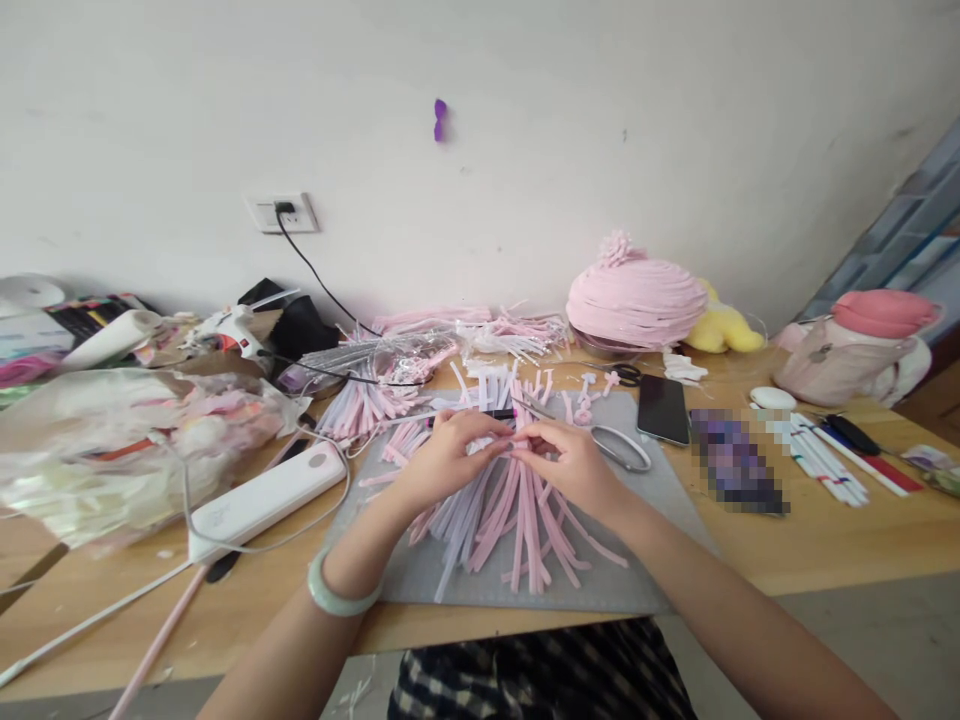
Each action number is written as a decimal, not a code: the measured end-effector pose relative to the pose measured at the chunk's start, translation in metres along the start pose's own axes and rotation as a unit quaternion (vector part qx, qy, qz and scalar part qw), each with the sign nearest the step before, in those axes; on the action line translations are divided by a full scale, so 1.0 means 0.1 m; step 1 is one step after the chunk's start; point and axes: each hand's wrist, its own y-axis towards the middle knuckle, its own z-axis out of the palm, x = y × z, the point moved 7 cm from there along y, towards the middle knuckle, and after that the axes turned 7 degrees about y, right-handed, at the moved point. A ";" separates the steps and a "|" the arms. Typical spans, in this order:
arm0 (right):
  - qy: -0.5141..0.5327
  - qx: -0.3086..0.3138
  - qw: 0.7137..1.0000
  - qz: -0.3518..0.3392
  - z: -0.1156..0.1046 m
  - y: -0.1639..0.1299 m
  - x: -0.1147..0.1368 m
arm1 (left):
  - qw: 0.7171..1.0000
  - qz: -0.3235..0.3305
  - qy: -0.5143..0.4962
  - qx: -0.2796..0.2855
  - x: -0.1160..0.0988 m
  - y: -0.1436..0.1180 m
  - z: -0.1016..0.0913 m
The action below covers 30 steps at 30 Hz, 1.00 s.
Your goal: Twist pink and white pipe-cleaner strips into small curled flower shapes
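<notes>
My left hand (466, 450), with a pale green bangle (341, 590) on its wrist, and my right hand (559, 455) meet over the mat. Thumbs and fingers of both are pinched together, fingertips nearly touching. A small pale bit shows between them, too hidden to name. Pink pipe cleaners (531, 530) fan out on the grey cutting mat (645, 560) below, with lavender pipe cleaners (459, 525) on their left. Scissors (622, 448) with a pale loop handle lie just beyond my right hand. Short bent pink pieces (581, 405) rest farther back on the mat.
A white power strip (266, 500) with cables and a plastic bag (97, 470) of scraps occupy the left. Behind stand bundled pipe cleaners (375, 350) and a pink fuzzy dome (634, 298). A phone (663, 408), white pens (829, 460) and a pink-topped container (855, 350) are at right.
</notes>
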 end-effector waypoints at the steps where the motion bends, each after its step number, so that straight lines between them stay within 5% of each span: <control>1: -0.001 0.002 1.000 -0.002 0.01 0.00 0.00 | 1.000 0.002 0.004 0.006 -0.01 0.00 0.02; 7: 0.010 0.008 1.000 -0.009 0.02 0.00 0.05 | 0.998 -0.027 -0.029 0.046 -0.03 0.03 0.10; 17: 0.049 -0.058 0.996 0.044 -0.09 0.01 0.00 | 0.970 -0.103 -0.219 0.001 -0.02 0.00 0.13; 30: 0.171 -0.059 0.977 0.111 -0.01 -0.02 -0.14 | 0.933 -0.149 -0.325 -0.042 0.00 0.00 0.19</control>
